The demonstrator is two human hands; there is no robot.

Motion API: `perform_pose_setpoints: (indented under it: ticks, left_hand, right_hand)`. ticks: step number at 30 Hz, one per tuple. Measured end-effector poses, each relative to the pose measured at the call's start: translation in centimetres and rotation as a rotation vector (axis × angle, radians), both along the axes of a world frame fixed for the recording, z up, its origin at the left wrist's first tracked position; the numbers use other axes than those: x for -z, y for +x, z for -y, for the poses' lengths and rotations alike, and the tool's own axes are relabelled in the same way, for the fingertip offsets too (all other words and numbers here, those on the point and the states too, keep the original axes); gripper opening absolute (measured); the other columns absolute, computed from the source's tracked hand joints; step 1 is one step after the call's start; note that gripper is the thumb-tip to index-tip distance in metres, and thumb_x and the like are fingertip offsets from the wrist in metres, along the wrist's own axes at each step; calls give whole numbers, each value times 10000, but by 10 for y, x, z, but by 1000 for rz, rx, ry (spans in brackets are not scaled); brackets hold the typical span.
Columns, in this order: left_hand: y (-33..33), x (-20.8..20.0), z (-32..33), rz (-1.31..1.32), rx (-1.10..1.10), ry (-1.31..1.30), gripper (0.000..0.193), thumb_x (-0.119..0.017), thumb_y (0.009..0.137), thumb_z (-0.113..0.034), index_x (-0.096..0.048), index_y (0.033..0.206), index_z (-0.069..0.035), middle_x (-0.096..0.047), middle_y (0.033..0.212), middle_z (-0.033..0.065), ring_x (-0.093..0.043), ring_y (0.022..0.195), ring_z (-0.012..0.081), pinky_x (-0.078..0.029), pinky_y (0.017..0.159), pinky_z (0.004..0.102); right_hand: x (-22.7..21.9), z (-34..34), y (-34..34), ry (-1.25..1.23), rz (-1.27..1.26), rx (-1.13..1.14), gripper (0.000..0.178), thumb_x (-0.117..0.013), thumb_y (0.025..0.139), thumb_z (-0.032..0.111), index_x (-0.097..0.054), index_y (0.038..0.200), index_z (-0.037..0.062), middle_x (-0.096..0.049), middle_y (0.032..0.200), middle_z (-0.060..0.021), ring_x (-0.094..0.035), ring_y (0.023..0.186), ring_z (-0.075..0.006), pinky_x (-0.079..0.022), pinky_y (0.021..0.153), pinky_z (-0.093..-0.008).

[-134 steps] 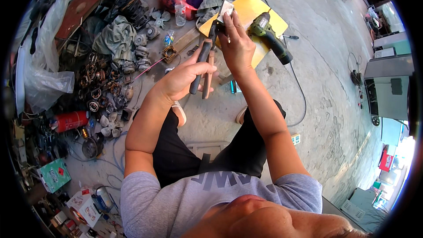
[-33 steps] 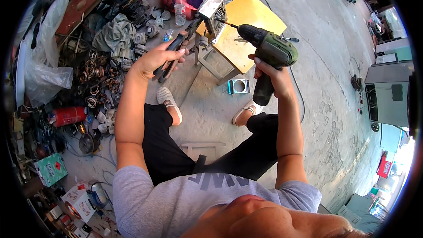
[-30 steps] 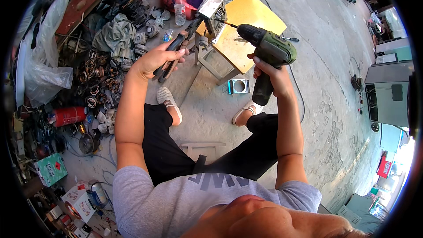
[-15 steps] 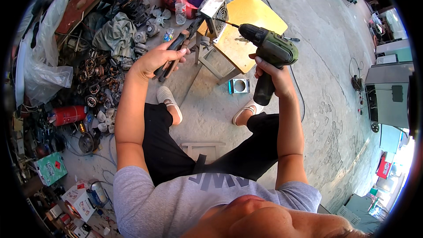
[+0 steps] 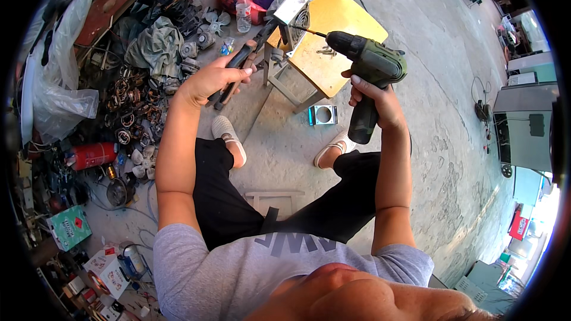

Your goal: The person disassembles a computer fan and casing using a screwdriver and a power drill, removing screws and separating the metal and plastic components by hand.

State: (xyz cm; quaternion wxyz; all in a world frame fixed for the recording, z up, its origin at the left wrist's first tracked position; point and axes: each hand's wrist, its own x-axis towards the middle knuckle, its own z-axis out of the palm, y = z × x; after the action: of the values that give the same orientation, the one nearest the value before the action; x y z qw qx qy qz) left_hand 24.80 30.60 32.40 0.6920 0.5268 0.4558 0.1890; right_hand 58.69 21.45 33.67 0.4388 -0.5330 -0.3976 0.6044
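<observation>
Drill [image 5: 377, 62], green and black: in the right hand [image 5: 380, 104], clenched around its grip; bit [image 5: 312, 31] aimed at the boxy unit, contact cannot be told. Pliers [image 5: 241, 56]: handles grasped by the left hand [image 5: 217, 80], head reaching the unit. Boxy unit [image 5: 291, 7], white-topped, with round grille: ahead of and between both hands, at the left edge of the yellow counter [image 5: 351, 21]. Square frame [image 5: 323, 116]: on the floor [image 5: 440, 83], between both hands. Bottle [image 5: 244, 15], clear: ahead of the left hand.

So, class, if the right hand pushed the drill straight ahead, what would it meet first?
Probably the fan by the tip of the drill bit; whether they touch is unclear.
</observation>
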Motion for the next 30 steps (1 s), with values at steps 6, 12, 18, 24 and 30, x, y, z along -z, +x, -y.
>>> perform_pose_setpoints:
  ticks: [6,12,18,24,30]
  left_hand:
    - [4,-1,-1,-40,32,29,653,-607,882,-148,-359,1486,-124,-600,1079,15,-571,885,87,-489,687,252]
    - [10,-6,2,-66,15,55,588,-605,826,-167,-465,1391,-84,-595,1069,16,-567,876,106,-479,660,282]
    - [10,-4,-1,-83,21,42,470,-608,804,-154,-547,1262,-65,-592,1040,12,-565,864,110,-481,658,284]
    - [13,-6,1,-58,-5,39,464,-604,797,-127,-551,1254,-71,-582,1015,7,-564,859,112,-483,668,280]
    - [13,-6,2,-60,-12,40,521,-604,793,-119,-526,1307,-88,-578,1025,8,-565,875,112,-490,687,286]
  right_hand:
    - [7,1,5,-7,-52,23,254,-715,855,187,-602,992,6,-545,730,-11,-519,621,-105,-496,607,-294]
    - [12,1,9,-8,-53,16,269,-734,839,176,-580,998,22,-563,807,-20,-524,632,-98,-503,605,-299]
    - [15,1,7,-23,-88,30,259,-732,839,178,-574,984,32,-560,803,-20,-526,631,-101,-505,605,-300]
    - [15,-1,3,-7,-76,40,207,-734,838,197,-593,892,55,-559,676,-21,-570,600,-134,-482,572,-282]
    - [14,-2,7,-14,-63,11,240,-726,841,164,-576,969,27,-539,719,-14,-526,622,-105,-507,597,-298]
